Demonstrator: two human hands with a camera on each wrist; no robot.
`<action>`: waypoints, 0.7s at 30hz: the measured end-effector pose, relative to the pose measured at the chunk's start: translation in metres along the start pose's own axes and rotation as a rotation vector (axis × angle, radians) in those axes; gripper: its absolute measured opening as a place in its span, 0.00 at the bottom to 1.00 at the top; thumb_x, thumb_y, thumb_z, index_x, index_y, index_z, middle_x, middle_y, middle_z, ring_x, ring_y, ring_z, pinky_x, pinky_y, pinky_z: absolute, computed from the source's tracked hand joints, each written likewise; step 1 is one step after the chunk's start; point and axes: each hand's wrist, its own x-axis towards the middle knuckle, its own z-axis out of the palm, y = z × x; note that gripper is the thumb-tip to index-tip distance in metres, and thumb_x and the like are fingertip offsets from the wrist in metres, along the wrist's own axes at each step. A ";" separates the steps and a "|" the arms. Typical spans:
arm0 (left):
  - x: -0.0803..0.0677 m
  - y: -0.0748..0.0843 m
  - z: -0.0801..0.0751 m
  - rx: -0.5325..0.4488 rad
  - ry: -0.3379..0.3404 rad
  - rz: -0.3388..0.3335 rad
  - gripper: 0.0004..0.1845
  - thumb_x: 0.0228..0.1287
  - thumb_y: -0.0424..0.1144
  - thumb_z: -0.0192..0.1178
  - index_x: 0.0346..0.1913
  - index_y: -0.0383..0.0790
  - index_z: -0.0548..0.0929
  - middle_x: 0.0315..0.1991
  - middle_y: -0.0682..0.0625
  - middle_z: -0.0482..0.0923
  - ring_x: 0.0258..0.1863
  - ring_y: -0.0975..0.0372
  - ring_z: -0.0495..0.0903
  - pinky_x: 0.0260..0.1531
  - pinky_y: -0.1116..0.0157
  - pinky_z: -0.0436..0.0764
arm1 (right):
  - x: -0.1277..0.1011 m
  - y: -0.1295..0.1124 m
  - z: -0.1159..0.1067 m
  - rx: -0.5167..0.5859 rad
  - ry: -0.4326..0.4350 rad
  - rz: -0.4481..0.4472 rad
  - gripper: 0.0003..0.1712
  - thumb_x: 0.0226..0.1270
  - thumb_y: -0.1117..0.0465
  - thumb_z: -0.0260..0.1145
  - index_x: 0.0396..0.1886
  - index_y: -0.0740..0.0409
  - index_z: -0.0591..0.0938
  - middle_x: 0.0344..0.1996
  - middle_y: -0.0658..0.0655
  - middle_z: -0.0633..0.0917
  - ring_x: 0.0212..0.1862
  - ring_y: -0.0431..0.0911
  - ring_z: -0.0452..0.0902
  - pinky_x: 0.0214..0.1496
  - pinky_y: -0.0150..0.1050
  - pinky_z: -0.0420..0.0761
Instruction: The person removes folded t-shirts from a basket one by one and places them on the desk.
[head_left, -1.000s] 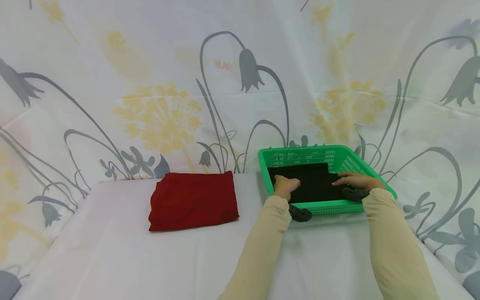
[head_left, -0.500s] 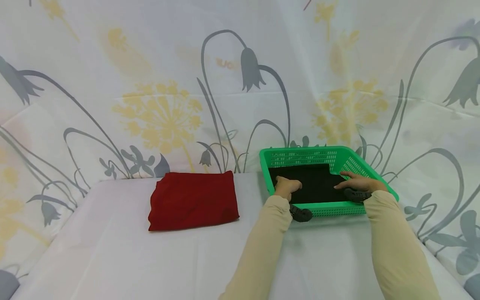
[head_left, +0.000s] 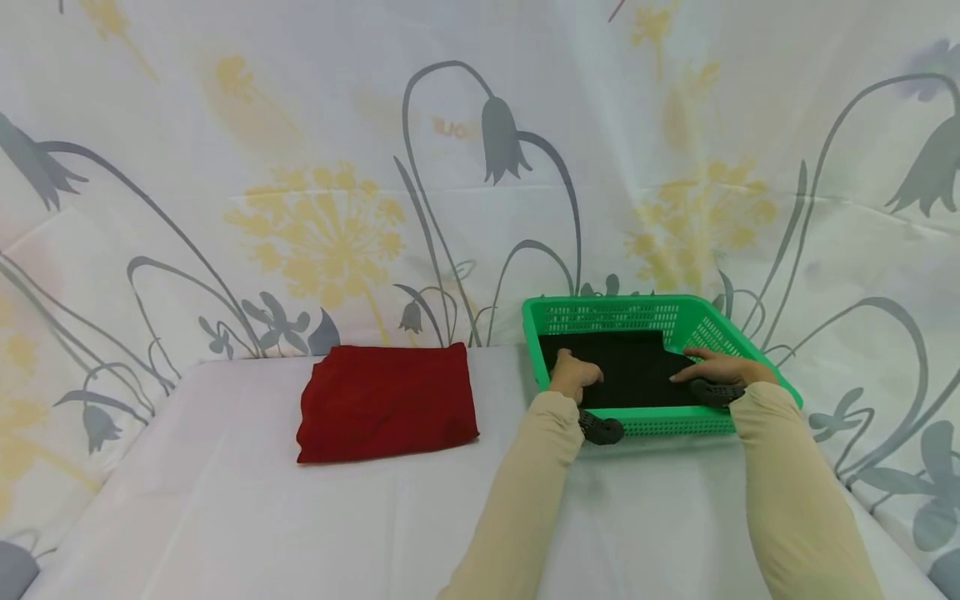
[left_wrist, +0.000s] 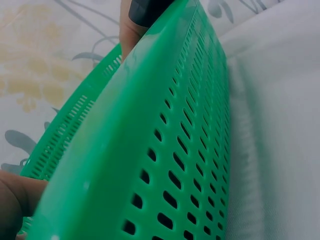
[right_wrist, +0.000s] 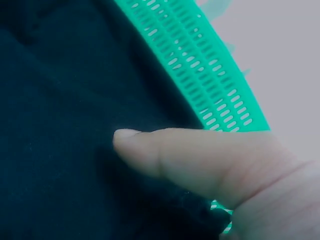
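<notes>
A folded black cloth (head_left: 633, 367) lies inside a green plastic basket (head_left: 675, 419) on the right of the table. My left hand (head_left: 573, 373) reaches over the basket's near rim and holds the cloth at its left side, thumb toward the middle; its fingertips are partly hidden. My right hand (head_left: 720, 367) grips the right side of the cloth. In the right wrist view its thumb (right_wrist: 170, 152) lies straight across the dark fabric, the other fingers hidden. The left wrist view mostly shows the basket's slotted wall (left_wrist: 175, 135), with the left thumb (left_wrist: 25, 197) at lower left.
A folded red cloth (head_left: 386, 404) lies flat on the white-covered table (head_left: 337, 525), left of the basket. Behind the table hangs a flower-printed curtain (head_left: 337, 125). The basket's far side stands close to it.
The basket with the black cloth has shifted slightly to the right, and my right hand has moved along with it. My left hand has barely moved; the red cloth lies where it was.
</notes>
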 end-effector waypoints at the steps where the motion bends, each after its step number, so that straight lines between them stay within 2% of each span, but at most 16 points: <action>1: 0.000 0.000 0.000 0.002 0.000 0.004 0.37 0.58 0.28 0.66 0.71 0.42 0.63 0.61 0.36 0.69 0.37 0.56 0.73 0.34 0.60 0.76 | 0.000 0.001 0.000 -0.007 0.003 -0.004 0.54 0.66 0.53 0.62 0.71 0.80 0.38 0.66 0.85 0.35 0.66 0.79 0.29 0.62 0.71 0.48; 2: 0.000 0.000 0.000 0.008 0.002 0.010 0.37 0.58 0.27 0.66 0.70 0.42 0.64 0.62 0.37 0.68 0.42 0.54 0.74 0.37 0.59 0.77 | 0.001 0.001 0.001 -0.011 0.005 -0.008 0.55 0.65 0.53 0.62 0.71 0.80 0.38 0.66 0.85 0.35 0.66 0.79 0.29 0.62 0.71 0.48; 4: 0.002 0.000 0.000 0.009 -0.002 0.008 0.36 0.58 0.27 0.65 0.70 0.43 0.65 0.62 0.38 0.68 0.36 0.56 0.73 0.34 0.60 0.76 | 0.002 0.002 0.001 -0.014 0.005 -0.015 0.55 0.65 0.53 0.63 0.71 0.79 0.38 0.66 0.84 0.35 0.66 0.79 0.29 0.61 0.72 0.48; 12: 0.006 0.000 0.000 0.034 -0.006 0.001 0.37 0.59 0.26 0.65 0.71 0.46 0.65 0.65 0.40 0.65 0.26 0.59 0.63 0.21 0.65 0.65 | 0.003 -0.001 0.002 -0.002 0.000 -0.059 0.53 0.65 0.56 0.64 0.71 0.78 0.40 0.66 0.85 0.35 0.65 0.80 0.31 0.60 0.72 0.50; 15: 0.007 0.000 0.000 0.035 -0.009 0.009 0.37 0.59 0.26 0.64 0.71 0.46 0.65 0.66 0.40 0.65 0.26 0.59 0.62 0.19 0.65 0.64 | 0.002 -0.004 0.002 0.005 0.005 -0.066 0.52 0.65 0.57 0.64 0.71 0.79 0.41 0.66 0.86 0.36 0.65 0.80 0.31 0.61 0.72 0.50; 21: 0.005 -0.001 0.002 0.006 -0.018 0.027 0.37 0.59 0.25 0.63 0.71 0.47 0.66 0.68 0.43 0.64 0.33 0.57 0.66 0.24 0.62 0.67 | 0.001 -0.006 0.003 0.011 0.027 -0.073 0.51 0.65 0.57 0.64 0.71 0.78 0.44 0.66 0.85 0.37 0.66 0.79 0.32 0.62 0.71 0.50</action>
